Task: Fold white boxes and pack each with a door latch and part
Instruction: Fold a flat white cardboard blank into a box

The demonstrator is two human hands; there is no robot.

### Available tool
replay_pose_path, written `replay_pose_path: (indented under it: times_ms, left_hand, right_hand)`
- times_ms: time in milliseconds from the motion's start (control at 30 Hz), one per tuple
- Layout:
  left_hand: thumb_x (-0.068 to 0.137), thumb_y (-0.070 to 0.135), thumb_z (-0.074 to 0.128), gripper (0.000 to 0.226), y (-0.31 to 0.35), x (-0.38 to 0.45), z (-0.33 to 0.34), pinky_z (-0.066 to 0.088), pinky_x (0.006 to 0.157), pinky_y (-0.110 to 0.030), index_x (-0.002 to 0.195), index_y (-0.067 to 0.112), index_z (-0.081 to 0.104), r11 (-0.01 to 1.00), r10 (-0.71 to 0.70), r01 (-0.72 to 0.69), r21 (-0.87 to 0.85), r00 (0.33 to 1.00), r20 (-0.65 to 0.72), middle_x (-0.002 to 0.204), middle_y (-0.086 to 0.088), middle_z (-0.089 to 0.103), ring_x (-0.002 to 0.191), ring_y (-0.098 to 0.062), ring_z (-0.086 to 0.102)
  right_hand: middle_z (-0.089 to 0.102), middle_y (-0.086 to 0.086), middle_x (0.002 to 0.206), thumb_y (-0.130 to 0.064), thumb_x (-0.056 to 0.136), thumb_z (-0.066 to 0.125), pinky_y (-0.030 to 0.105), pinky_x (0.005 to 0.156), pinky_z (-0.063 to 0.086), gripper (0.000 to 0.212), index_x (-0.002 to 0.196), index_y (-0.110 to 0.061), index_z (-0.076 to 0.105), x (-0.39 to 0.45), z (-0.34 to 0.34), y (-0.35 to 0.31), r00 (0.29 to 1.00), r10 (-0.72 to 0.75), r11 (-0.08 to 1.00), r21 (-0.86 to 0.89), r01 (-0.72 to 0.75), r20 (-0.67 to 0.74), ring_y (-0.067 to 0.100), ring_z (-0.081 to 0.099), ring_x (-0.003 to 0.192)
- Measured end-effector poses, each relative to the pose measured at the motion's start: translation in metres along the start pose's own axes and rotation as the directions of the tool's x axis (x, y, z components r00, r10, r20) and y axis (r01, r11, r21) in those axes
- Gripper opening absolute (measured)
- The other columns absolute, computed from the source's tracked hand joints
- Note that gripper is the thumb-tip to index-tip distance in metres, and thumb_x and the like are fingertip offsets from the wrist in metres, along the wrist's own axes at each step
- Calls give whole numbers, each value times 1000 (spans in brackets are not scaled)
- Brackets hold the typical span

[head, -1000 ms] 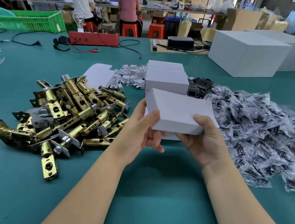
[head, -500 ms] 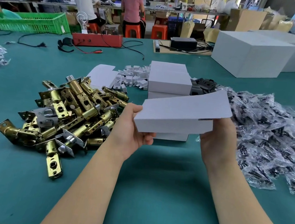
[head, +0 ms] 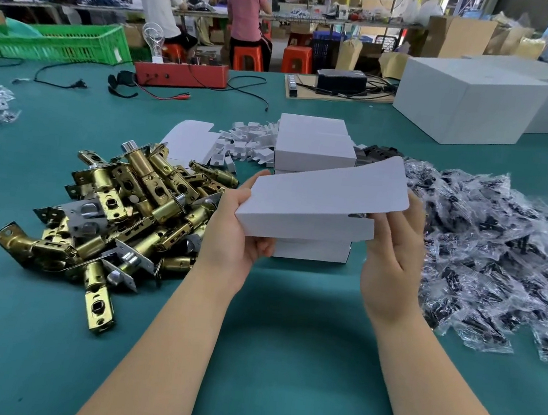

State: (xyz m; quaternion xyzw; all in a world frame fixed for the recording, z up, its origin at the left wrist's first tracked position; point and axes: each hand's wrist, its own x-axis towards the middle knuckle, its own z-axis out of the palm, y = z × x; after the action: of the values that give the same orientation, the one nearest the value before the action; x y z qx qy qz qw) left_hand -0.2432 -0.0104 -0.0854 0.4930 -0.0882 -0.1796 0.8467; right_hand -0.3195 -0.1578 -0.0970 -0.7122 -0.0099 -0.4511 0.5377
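Both hands are up over the middle of the green table (head: 281, 363), working a white box (head: 314, 208) that is being held in the air just above a stack of closed white boxes (head: 314, 150). The left hand (head: 238, 234) is gripping the box's left end, fingers curled underneath and thumb up behind the panel. The right hand (head: 394, 253) is sitting at the right end with fingers nearly straight, fingertips reaching behind the raised lid flap; whether it is pinching anything I cannot tell. The flap is standing open and tilted, its rounded corner pointing to the far right, with a side tab sticking out below it. No print or label is showing on any white face.

Toward the left edge, a heap of brass door latches (head: 120, 209) is lying loose, some with silver faceplates. Toward the right edge, a spread of clear bags with dark parts (head: 501, 256) is covering the surface. Behind the stack, small white folded inserts (head: 246, 142) are piling up beside a flat unfolded blank (head: 191, 138).

Along the far edge, a red device (head: 182, 73) is sitting with cables, a green crate (head: 54, 42) is at the far left corner, and large white cartons (head: 468, 100) are at the far right.
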Motion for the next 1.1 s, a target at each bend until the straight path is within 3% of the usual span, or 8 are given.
replay_pose_path:
  times_ms: [133, 300, 433, 533, 633, 867, 1000, 1100]
  left_hand:
    - [94, 25, 31, 41, 1, 2, -2, 32, 40, -20, 115, 26, 66, 1000, -17, 17, -6, 999, -38, 63, 5, 60, 41, -12, 35]
    - [95, 27, 31, 40, 0, 1, -1, 32, 40, -20, 113, 28, 66, 1000, -9, 9, 15, 998, -58, 61, 5, 60, 41, -11, 36]
    - [95, 26, 30, 40, -3, 0, 0, 35, 41, -21, 112, 33, 65, 995, 26, -21, 95, 998, -51, 65, 5, 63, 43, -10, 43]
    - [95, 25, 30, 41, -3, 0, -1, 36, 40, -21, 118, 30, 63, 995, 51, -47, 84, 998, -46, 68, 6, 64, 43, -10, 45]
    - [96, 25, 30, 42, 0, 1, -3, 35, 39, -20, 122, 27, 62, 998, 48, -45, 40, 996, -74, 65, 7, 63, 42, -9, 45]
    - [96, 23, 31, 41, 0, 2, -1, 35, 38, -20, 120, 25, 64, 998, 59, -55, 38, 993, -103, 70, 4, 61, 41, -8, 45]
    - [96, 25, 32, 40, -1, 2, -2, 35, 39, -20, 117, 27, 65, 998, 59, -54, 45, 993, -104, 78, 1, 62, 42, -8, 46]
    - [95, 24, 30, 40, -1, 1, -1, 35, 38, -21, 115, 29, 65, 999, 31, -30, 45, 999, -38, 70, 4, 65, 42, -10, 43]
  right_hand:
    - [48, -11, 133, -65, 92, 35, 30, 110, 27, 40, 119, -42, 51, 2, 0, -2, 988, 5, 998, 68, -15, 154, 13, 38, 133]
    - [47, -4, 142, -78, 75, 51, 48, 113, 29, 54, 122, -51, 50, 1, -4, -4, 943, 118, 975, 143, -169, 311, 17, 35, 138]
    - [53, -17, 132, -70, 60, 71, 27, 103, 43, 63, 118, -59, 48, -1, -4, 0, 933, 192, 973, 69, -222, 303, 2, 46, 127]
    - [56, -22, 131, -77, 63, 66, 12, 93, 43, 76, 129, -44, 47, 0, -6, 4, 922, 212, 948, 163, -275, 324, -1, 48, 126]
    - [48, -1, 144, -76, 79, 49, 22, 107, 35, 88, 142, -16, 39, 1, -5, 3, 934, 154, 947, 221, -233, 323, 12, 40, 136]
    - [42, -8, 144, -59, 85, 49, 15, 107, 30, 33, 116, -56, 56, -1, -3, -3, 959, 170, 970, 132, -203, 225, 4, 33, 137]
    - [46, -10, 141, -58, 75, 59, 33, 109, 34, 50, 123, -47, 52, -1, -3, -3, 930, 204, 955, 147, -258, 306, 5, 38, 134]
    - [52, -17, 136, -55, 73, 64, 23, 95, 43, 58, 127, -42, 48, -1, -5, -1, 922, 214, 938, 195, -286, 322, 2, 45, 127]
